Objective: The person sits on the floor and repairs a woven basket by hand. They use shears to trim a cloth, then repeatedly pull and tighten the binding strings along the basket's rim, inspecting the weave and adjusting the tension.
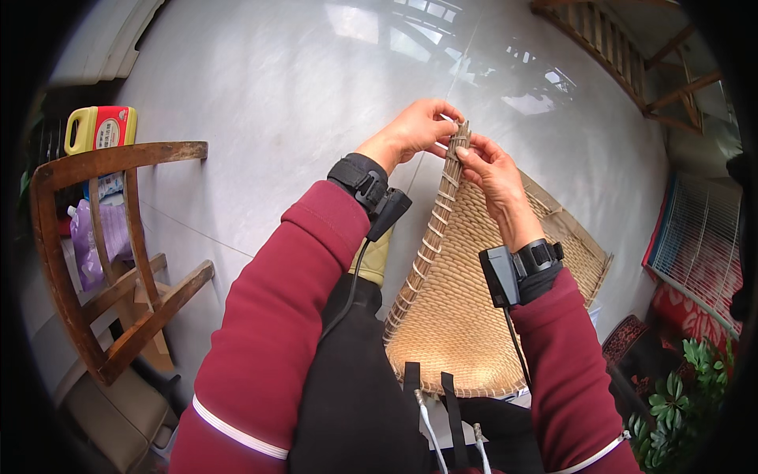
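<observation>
A woven winnowing basket (458, 276) leans across my lap, its rounded back low near my waist and its flat open side toward the upper right. Thin pale strips wrap its thick bundled rim (430, 237). At the rim's upper end, where cut stick ends show, my left hand (418, 130) pinches from the left with fingertips closed. From the right, my right hand (493, 178) grips the same end between thumb and fingers. Whether a loose strip is between my left fingertips is too small to tell.
On the left stands a wooden chair (118, 160), with a yellow and red jug (110, 128) and a purple pouch (99, 237) behind it. A wooden rack (608, 47) is at the upper right. A white wire rack (699, 237) and a leafy plant (671, 399) stand to the right.
</observation>
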Demonstrator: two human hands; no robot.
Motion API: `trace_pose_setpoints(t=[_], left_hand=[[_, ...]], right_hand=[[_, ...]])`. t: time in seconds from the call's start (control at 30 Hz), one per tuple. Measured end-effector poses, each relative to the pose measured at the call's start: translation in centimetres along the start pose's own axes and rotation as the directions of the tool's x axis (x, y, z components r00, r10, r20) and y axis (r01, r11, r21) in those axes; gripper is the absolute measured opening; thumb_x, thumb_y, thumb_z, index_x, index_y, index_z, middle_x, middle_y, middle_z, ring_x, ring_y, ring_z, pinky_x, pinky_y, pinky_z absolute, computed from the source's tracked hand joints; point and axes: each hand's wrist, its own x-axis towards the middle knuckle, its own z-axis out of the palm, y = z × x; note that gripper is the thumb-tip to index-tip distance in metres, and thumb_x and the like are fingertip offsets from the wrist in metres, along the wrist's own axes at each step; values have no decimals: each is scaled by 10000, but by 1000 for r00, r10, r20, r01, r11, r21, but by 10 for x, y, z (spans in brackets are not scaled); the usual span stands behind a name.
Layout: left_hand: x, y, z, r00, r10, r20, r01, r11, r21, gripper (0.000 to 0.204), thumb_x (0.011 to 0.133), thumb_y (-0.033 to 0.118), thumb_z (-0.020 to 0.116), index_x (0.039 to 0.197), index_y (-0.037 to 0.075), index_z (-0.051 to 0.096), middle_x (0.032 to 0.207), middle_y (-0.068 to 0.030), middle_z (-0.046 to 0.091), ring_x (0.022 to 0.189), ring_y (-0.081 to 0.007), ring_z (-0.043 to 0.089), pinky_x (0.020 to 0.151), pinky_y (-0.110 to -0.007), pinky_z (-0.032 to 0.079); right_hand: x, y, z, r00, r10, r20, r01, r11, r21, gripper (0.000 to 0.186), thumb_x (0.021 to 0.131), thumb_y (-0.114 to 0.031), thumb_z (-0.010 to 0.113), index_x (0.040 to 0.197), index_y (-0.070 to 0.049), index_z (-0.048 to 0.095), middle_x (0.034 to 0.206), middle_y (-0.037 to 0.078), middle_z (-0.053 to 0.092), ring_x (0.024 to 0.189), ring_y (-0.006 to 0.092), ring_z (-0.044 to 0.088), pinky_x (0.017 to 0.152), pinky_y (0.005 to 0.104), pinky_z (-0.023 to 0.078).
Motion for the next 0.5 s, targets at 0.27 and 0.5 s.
trace_pose_setpoints(t=[0.27,0.5], left_hand=[[-1,19,-4,985,-33,167,16,995,101,398,827,116,602,1202,-6,547,1102,-153,602,1048,-219,595,852,-359,554],[-1,22,-7,972,-36,232,9,993,115,296,791,90,608,1071,-4,585,1011,-93,596,987,-214,612,823,-356,568]], right_hand=[[-4,-15,-12,994,-23,107,33,996,-86,382,827,-122,736,1165,-27,585,971,21,641,866,89,600,759,214,483],[-10,-20,-11,992,46,115,-46,999,-9,385,813,-158,758,1145,-42,601,971,20,648,875,84,611,780,202,493]])
